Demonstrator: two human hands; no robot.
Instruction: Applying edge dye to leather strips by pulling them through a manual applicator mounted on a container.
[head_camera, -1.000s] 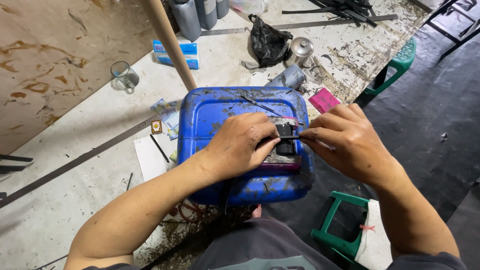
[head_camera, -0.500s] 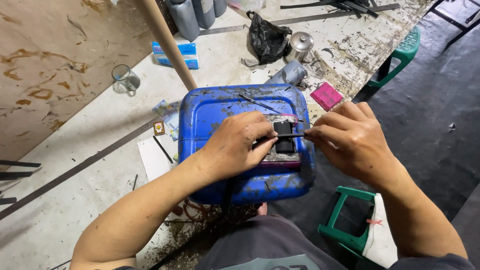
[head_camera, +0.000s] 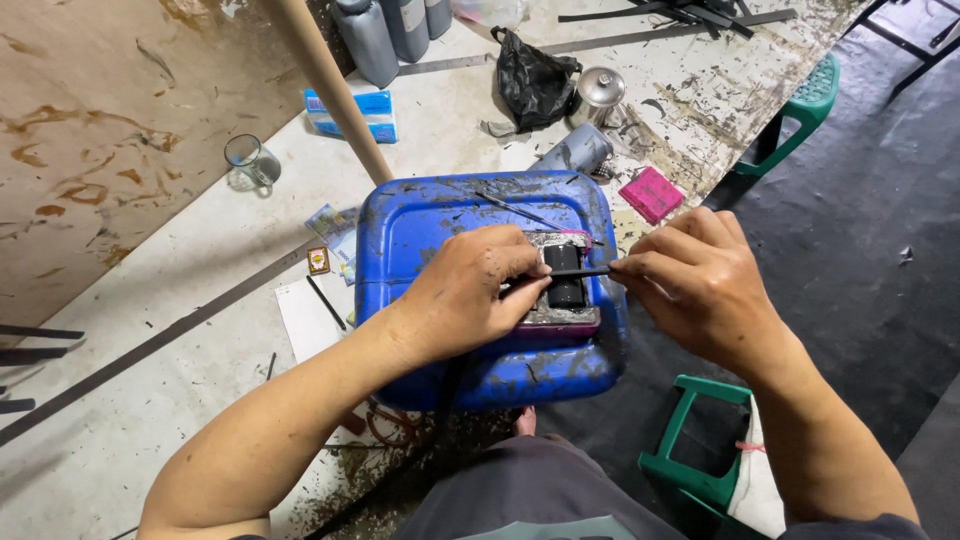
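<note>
My left hand (head_camera: 470, 295) presses down on a small black part (head_camera: 565, 275) that lies on a grimy flat piece (head_camera: 562, 318) on top of the blue plastic jerrycan (head_camera: 440, 225), fingers curled over its left edge in a clenched grip. My right hand (head_camera: 700, 285) pinches the end of a thin black rod (head_camera: 580, 271) between thumb and fingertips; the rod runs across the black part toward my left fingers. My left fingers hide the rod's far end, so I cannot tell where it stops.

A second thin stick (head_camera: 530, 214) lies loose on the jerrycan's top, behind my hands. Beyond the can, on the stained floor (head_camera: 180, 400), sit a pink flat box (head_camera: 651, 194), a grey cylinder on its side (head_camera: 575, 152), a metal pot with a lid (head_camera: 598, 94) and a crumpled black bag (head_camera: 535, 80). A wooden pole (head_camera: 330, 85) slants up past the can's back left corner, with a blue packet (head_camera: 352, 113) and dark grey bottles (head_camera: 385, 35) near it. A glass mug (head_camera: 250, 160) stands further left. A sheet of white paper (head_camera: 305, 315) with a black pen (head_camera: 326, 302) lies just beside the can. A green plastic stool (head_camera: 690, 450) is under my right forearm, another (head_camera: 805, 105) far right.
</note>
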